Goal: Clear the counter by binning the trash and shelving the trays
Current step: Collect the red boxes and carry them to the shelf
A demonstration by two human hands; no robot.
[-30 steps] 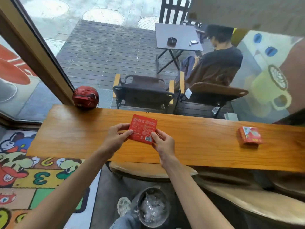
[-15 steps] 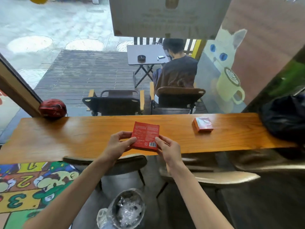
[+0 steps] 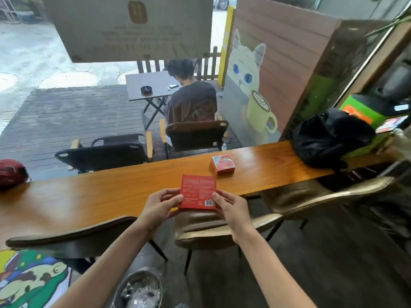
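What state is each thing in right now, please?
Red box: closed, held above the counter edge, barcode side up.
Left hand: pinching the box's left edge.
Right hand: pinching its right edge.
Small box: closed, lying on the wooden counter.
Bin: open, lined.

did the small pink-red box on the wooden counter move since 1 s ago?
No. The small pink-red box lies on the wooden counter, same spot; only the camera turned.

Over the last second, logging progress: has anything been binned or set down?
No. Both hands, left and right, still hold the red packet by its sides above the counter. Only the view swung right. The small box still lies there, the bin below.
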